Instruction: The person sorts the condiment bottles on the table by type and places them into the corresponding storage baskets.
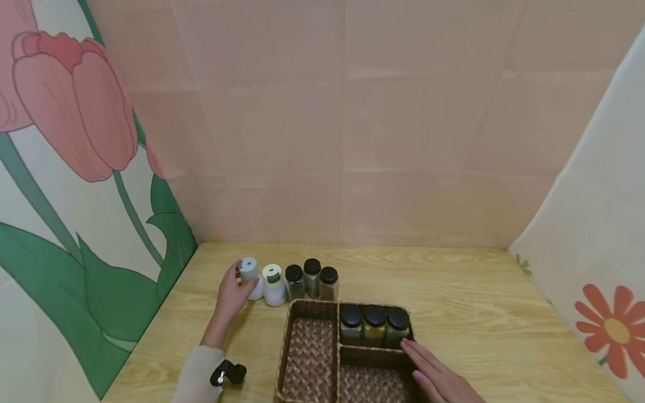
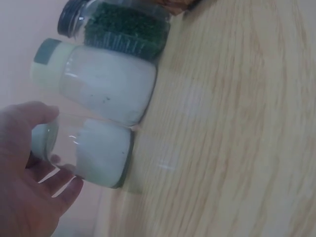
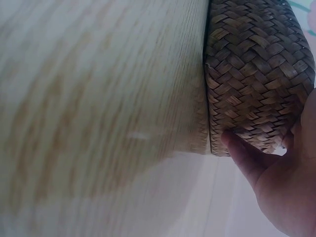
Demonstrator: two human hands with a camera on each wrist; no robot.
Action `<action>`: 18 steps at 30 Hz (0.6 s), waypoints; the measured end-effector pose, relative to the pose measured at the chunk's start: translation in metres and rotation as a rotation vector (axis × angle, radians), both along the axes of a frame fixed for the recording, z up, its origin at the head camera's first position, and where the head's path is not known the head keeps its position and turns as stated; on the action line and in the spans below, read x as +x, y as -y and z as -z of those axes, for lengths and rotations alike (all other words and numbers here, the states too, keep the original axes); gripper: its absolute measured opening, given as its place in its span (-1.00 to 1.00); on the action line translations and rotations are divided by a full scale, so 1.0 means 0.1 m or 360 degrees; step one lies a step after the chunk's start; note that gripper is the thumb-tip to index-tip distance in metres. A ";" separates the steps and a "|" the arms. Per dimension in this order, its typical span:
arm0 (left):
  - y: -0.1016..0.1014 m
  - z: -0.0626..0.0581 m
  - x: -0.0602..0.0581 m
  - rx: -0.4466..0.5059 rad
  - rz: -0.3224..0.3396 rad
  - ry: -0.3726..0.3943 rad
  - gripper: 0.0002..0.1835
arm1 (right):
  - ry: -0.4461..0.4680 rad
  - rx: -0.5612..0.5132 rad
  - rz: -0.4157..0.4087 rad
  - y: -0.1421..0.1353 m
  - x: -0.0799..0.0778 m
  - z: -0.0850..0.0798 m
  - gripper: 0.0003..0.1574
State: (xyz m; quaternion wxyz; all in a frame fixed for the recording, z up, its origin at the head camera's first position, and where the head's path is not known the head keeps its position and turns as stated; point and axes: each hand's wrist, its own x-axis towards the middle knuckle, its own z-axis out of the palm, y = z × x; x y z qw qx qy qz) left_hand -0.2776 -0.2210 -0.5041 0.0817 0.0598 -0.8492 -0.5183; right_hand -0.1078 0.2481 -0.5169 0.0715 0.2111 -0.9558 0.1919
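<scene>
My left hand [image 1: 234,294] grips a seasoning jar [image 2: 101,150] with a pale blue-grey lid and white contents, fingers and thumb around its upper part. Its base is at the tabletop. Right beside it stands a similar seasoning jar [image 1: 274,288] with a cream lid and a dark green patch. A woven basket [image 1: 283,350] with three compartments sits at the front. My right hand [image 1: 439,374] lies along its right side with extended fingers, fingertips at the rim. In the right wrist view, the thumb touches the woven outer wall [image 3: 256,69].
Three black-lidded spice jars stand behind the basket, one with green flakes [image 2: 123,29]. Three more black-lidded jars [image 1: 374,327] fill the basket's back right compartment. A pink cloth backdrop [image 1: 347,140] borders the wooden table [image 1: 468,302] at the back, with floral cloths on both sides.
</scene>
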 end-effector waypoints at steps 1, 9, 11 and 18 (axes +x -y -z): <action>0.00 0.01 -0.01 -0.0004 0.0004 -0.0002 -0.19 | 0.0003 0.0004 0.0003 0.00 0.00 0.00 -0.43; -0.01 0.06 -0.04 -0.0036 -0.0004 -0.0005 -0.18 | 0.0026 -0.0010 0.0002 0.01 0.01 -0.02 -0.43; -0.01 0.07 -0.04 -0.0043 -0.0011 0.0019 -0.18 | 0.0050 -0.0008 0.0003 0.01 0.01 -0.03 -0.43; -0.01 0.09 -0.04 -0.0059 -0.0022 0.0080 -0.21 | 0.0100 -0.0014 0.0001 0.01 0.01 -0.03 -0.42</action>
